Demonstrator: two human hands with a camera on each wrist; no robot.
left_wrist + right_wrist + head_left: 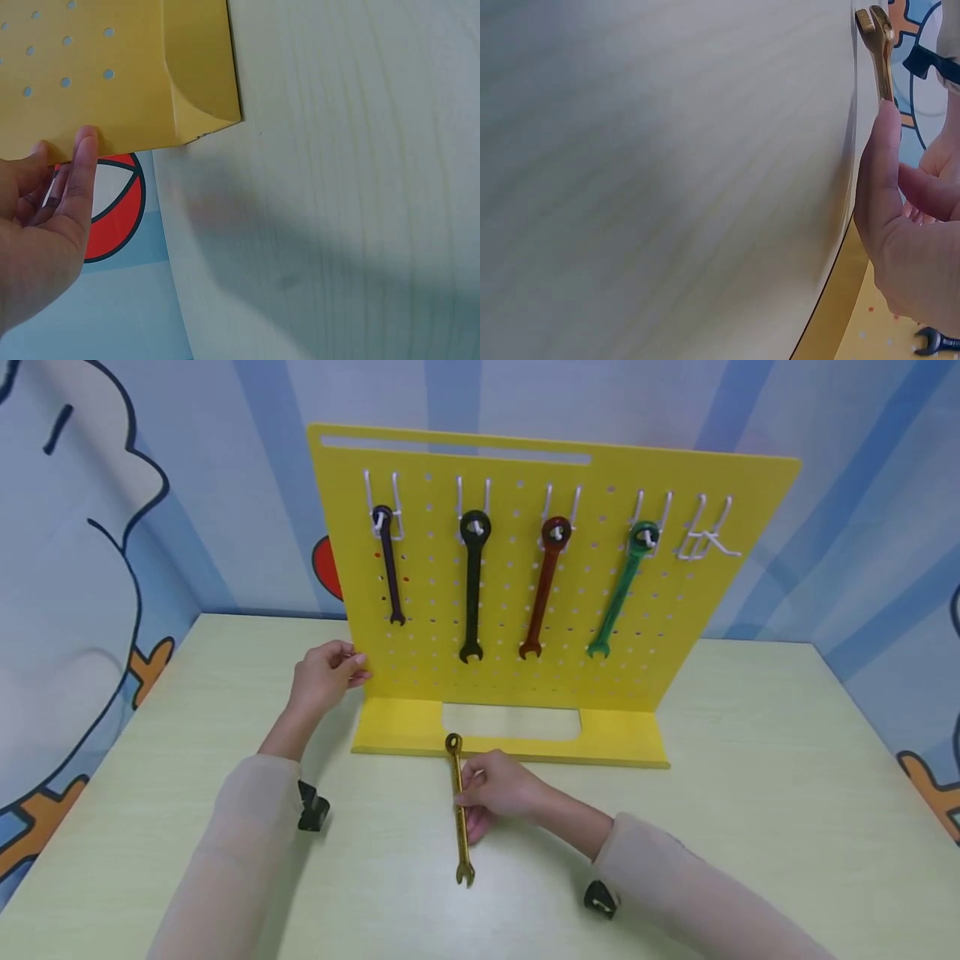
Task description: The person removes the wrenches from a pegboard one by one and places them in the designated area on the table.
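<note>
My right hand (501, 789) pinches the shaft of a gold combination wrench (461, 827) over the table, just in front of the pegboard's base. Its ring end points toward the board and its open end toward me; that open end also shows in the right wrist view. At the left edge of the yellow pegboard (517, 681), my left hand (321, 678) holds the rim between thumb and fingers. On the board's hooks hang a dark purple wrench (391, 568), a black wrench (472, 589), a red-brown wrench (543, 589) and a green wrench (621, 593).
A white hook (705, 535) at the board's far right carries no wrench. The board's base (622, 739) has a cutout and stands on a pale wooden table (757, 827). Behind is a wall (570, 402) with blue stripes and cartoon drawings.
</note>
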